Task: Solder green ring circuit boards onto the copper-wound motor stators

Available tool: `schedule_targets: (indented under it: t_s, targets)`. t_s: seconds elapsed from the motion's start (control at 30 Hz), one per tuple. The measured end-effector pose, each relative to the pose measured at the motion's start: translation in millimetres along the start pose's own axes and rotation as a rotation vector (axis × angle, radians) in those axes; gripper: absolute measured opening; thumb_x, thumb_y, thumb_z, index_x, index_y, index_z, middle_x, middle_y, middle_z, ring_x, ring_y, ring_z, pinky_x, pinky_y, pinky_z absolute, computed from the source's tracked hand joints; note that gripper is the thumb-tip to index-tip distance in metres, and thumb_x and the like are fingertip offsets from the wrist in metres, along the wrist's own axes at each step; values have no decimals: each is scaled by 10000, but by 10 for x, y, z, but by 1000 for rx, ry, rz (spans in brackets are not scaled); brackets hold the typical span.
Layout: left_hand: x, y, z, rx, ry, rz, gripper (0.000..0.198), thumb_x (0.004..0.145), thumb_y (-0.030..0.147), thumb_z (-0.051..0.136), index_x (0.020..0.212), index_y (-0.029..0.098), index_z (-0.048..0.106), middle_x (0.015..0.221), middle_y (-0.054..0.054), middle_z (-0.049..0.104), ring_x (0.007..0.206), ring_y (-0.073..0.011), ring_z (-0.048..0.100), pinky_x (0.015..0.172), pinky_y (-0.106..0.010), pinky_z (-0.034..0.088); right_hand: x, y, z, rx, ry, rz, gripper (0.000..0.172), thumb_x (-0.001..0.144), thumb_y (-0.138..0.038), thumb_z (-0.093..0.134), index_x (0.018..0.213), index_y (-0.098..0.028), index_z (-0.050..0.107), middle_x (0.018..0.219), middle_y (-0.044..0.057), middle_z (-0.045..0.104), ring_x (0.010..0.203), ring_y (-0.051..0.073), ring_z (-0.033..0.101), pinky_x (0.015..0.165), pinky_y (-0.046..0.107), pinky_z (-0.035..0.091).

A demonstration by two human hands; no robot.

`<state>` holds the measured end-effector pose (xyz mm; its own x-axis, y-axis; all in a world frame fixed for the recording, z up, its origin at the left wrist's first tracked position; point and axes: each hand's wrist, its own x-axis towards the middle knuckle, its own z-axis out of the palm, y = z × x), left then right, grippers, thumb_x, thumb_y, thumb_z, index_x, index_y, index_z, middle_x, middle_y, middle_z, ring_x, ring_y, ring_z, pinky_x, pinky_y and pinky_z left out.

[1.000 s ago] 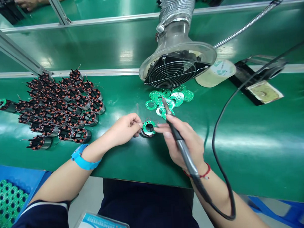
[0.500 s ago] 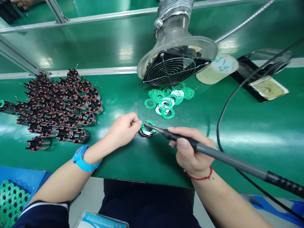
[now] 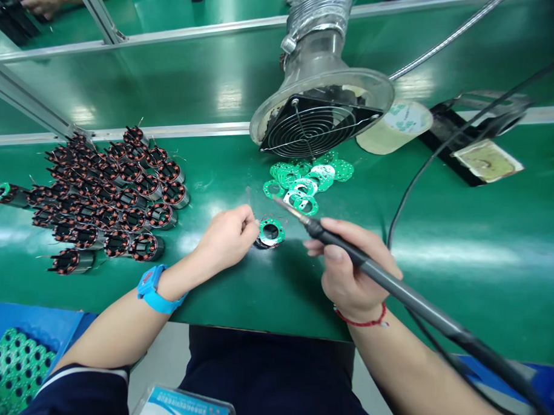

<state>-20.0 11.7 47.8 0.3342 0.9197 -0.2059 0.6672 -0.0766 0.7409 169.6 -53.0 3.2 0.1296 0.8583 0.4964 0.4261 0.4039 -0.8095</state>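
Note:
My right hand (image 3: pixel 358 271) grips a soldering iron (image 3: pixel 379 273) like a pen, its metal tip pointing up and left, raised clear of the board below. A motor stator (image 3: pixel 262 244) stands upright on the bench, topped by a green ring-shaped circuit board (image 3: pixel 277 225) with thin leads at its edge. At the left edge of this board, my left hand (image 3: pixel 228 236) is closed in a pinch. A faint thin wire shows above those fingers; its kind is too fine to make out, and the fingertips are partly hidden.
Many wound stators (image 3: pixel 108 195) stand grouped at left. Loose ring boards (image 3: pixel 306 185) lie beneath a fume extractor hood (image 3: pixel 323 118). To the right are a tape roll (image 3: pixel 395 128) and an iron stand with a sponge (image 3: pixel 488 161). The iron's cable (image 3: pixel 412 184) loops across the right side.
The soldering iron's tip has lifted off the board on the stator and moved up and slightly right. My left hand stays almost in place beside the board.

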Motion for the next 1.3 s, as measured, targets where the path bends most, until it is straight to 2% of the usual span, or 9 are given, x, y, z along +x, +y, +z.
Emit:
schedule_targets:
  t_s: [0.17,0.3,0.33,0.4,0.5,0.7,0.9,1.1,1.3]
  targets:
    - [30,-18,27,-69,-13,-19,216,830,200,458,624,198,390,553,52,418,545,-107,377,543,-259,261,132,-24,102,-111,-181,34,460,928,-286,562,1376,-269,459,1182,85,706,1127,245,667,977,464,548]
    - [36,-93,22,-173,-33,-28,75,823,190,454,748,197,447,674,32,513,609,-116,477,587,-259,377,169,8,131,-154,-363,43,528,879,-297,628,1371,-264,441,1254,105,669,1172,264,638,988,480,530]
    - [26,-109,20,-192,-34,-6,29,813,182,476,838,194,469,785,8,566,691,-129,536,639,-268,427,164,16,136,-147,-367,58,527,882,-295,624,1373,-270,435,1246,102,672,1153,256,649,981,473,533]
    - [-8,-125,33,-186,-65,81,294,780,185,564,1054,187,457,1088,-72,590,970,-184,593,820,-326,489,150,21,146,-130,-345,74,525,885,-304,624,1372,-272,431,1248,101,667,1141,243,654,978,451,536]
    - [-64,-113,118,-64,-114,209,546,752,217,669,1223,162,398,1309,-168,502,1243,-287,485,1035,-448,420,132,-1,157,-124,-306,78,506,891,-326,623,1359,-264,440,1234,99,670,1120,229,664,958,416,546]
    - [-72,-129,348,62,56,282,444,818,212,617,1210,154,416,1190,-147,562,1120,-285,534,968,-468,455,99,-92,159,-326,-230,15,386,924,-315,587,1296,-246,508,1077,60,737,985,226,704,864,381,551]
    - [-31,-180,359,138,120,418,311,869,250,585,1147,158,481,1120,-122,587,1032,-264,531,917,-446,463,58,-119,187,-503,-219,-127,310,963,-235,502,1268,-200,548,1000,64,750,857,205,694,825,363,522]
    - [81,-262,292,31,24,518,416,832,195,591,1223,182,447,1214,-126,570,1151,-273,523,1024,-474,435,75,-49,216,-366,-240,-56,502,917,-360,573,1379,-231,424,1230,103,677,1108,264,652,905,430,531]
    - [100,-352,342,-185,49,420,632,806,194,632,1332,175,282,1336,-179,488,1251,-270,529,1067,-462,449,94,32,229,-232,-255,70,514,909,-376,582,1379,-272,399,1301,94,629,1186,253,619,976,441,518]
